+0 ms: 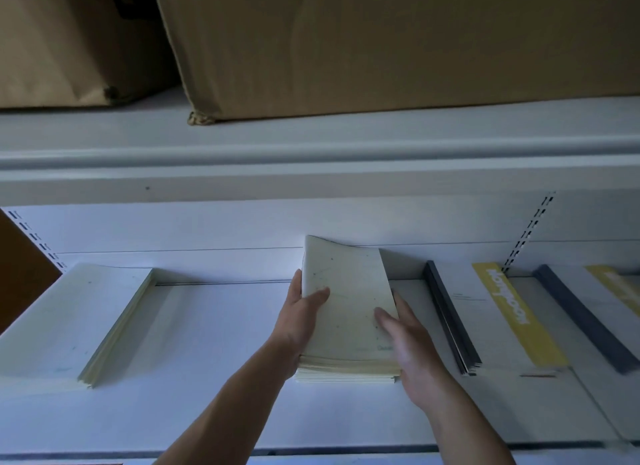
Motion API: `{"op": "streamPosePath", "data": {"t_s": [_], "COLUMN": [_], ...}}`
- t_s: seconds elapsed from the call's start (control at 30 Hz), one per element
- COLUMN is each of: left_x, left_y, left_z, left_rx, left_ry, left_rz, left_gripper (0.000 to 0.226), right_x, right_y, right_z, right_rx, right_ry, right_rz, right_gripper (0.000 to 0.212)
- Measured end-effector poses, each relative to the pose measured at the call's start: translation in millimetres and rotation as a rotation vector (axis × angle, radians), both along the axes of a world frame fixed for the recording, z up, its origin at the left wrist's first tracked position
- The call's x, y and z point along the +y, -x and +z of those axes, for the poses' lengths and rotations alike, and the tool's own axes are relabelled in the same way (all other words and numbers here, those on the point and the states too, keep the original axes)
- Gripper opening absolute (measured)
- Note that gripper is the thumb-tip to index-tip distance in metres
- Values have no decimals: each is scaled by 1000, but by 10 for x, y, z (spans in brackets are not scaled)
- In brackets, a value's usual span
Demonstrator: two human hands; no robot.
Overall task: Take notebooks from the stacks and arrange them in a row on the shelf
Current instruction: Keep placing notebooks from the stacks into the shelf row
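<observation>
A: Where is the middle stack of notebooks point(346, 298) at this moment?

B: Flat on the white shelf point(214, 360), about midway along it, its far edge near the back wall. The left hand point(298, 312) grips the left side with the thumb laid over the top cover. The right hand point(412, 347) clasps the right side the same way. The fingers underneath are hidden.

A: How should the person handle this step?

B: Probably by squeezing evenly from both sides and squaring the edges before shifting anything. The covers look like soft, matte cream paper with faint specks. The top cover's far corner curls up, so the notebooks would likely slide or fan out if one side rose first.

A: And the neighbours?

B: A similar pale stack point(79, 312) lies well apart to the left. Near on the right lie thin notebooks point(450, 319) with dark spines, and a yellow band point(516, 312) crosses a pale cover. Creased brown cardboard boxes point(381, 42) sit on the level above.
</observation>
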State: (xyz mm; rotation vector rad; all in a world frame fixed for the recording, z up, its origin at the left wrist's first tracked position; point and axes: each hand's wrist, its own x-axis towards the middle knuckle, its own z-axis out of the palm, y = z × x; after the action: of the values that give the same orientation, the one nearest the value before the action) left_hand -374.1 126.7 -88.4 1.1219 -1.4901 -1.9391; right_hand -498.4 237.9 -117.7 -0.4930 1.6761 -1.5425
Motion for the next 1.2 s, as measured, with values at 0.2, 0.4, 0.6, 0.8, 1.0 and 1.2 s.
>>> {"op": "streamPosePath", "data": {"t_s": [0.2,0.4,0.6,0.8,1.0,1.2], "left_x": [23,-9,-320,-716,-1165,-1582], "left_y": [-9,-101,-599,-1541,-2652,-3655], "left_z": [-23,105,204,328,235,-58], "left_rx": [15,-1,-276,-641,-863,-977], "left_ry": [1,28,369,849,988,994], "left_rz": [33,-37,-99,-81,-84,-24], "left_gripper": [35,39,62,39,45,61], "right_x": [18,40,-101,-743,-1504,-1966], "right_y": [-40,6,-19,-784,-1959,-2755], "right_z": [63,251,642,920,621,49], "right_rx": [61,209,729,1269,1298,1068], "right_ry": [-33,-225,-466,-498,-489,-575], "right_rz": [-14,17,34,113,374,551], "right_gripper": [30,25,41,29,24,23]}}
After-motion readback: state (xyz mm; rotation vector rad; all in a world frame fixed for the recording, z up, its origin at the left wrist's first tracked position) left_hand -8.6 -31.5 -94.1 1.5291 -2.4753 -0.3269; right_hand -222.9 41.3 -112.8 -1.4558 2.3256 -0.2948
